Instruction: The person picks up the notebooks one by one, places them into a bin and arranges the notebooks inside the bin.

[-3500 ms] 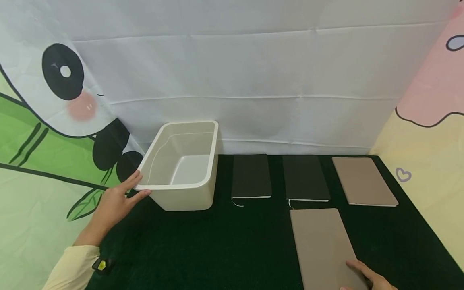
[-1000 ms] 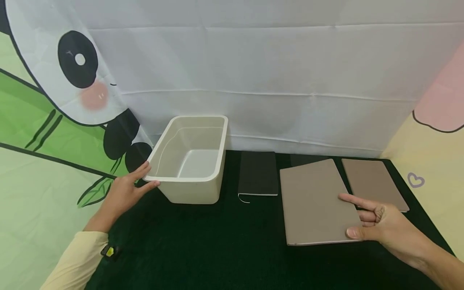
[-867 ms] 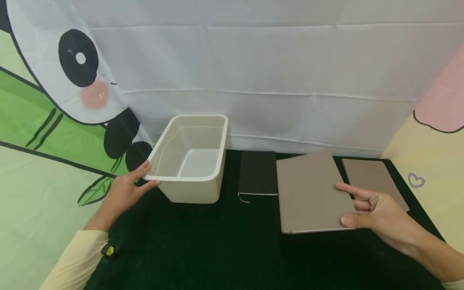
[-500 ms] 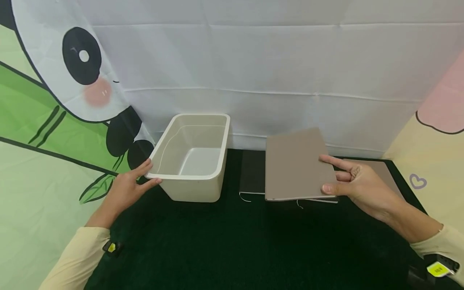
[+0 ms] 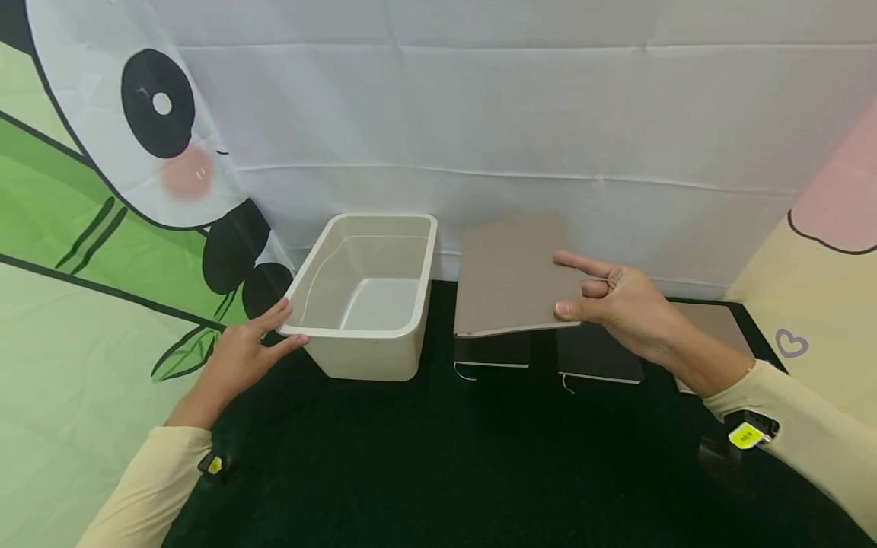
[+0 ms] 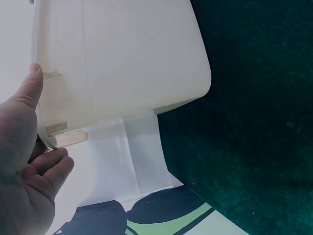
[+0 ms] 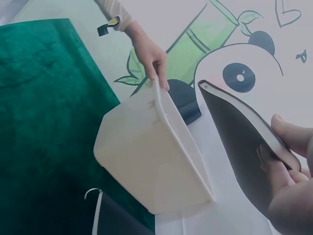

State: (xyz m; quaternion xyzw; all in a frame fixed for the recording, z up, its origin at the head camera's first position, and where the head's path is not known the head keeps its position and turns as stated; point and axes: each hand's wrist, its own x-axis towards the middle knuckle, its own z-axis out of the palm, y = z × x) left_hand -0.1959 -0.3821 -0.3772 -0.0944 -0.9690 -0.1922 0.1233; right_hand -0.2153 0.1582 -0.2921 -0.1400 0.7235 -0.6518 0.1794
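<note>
My right hand [image 5: 633, 310] pinches the lower right corner of a beige notebook [image 5: 514, 274], thumb on top and fingers beneath. The notebook is held in the air above a black notebook [image 5: 492, 352], just right of a cream plastic storage bin [image 5: 363, 355]. The right wrist view shows the held notebook's dark underside [image 7: 239, 142] and pale page edges. My left hand [image 5: 240, 358] grips the near left corner of the bin's rim. In the left wrist view, its thumb and curled fingers [image 6: 56, 169] lie at the rim. No contents show inside the bin.
On the dark green tabletop [image 5: 411, 464] lie a second black notebook [image 5: 596, 356] with a white ribbon and another beige notebook [image 5: 715, 327], partly behind the right forearm. A white cloth backdrop [image 5: 521, 99] rises behind the table, with a panda print at left.
The right hand has lifted the beige notebook off the near right of the table and carried it left and up towards the bin. The left hand stays on the rim.
</note>
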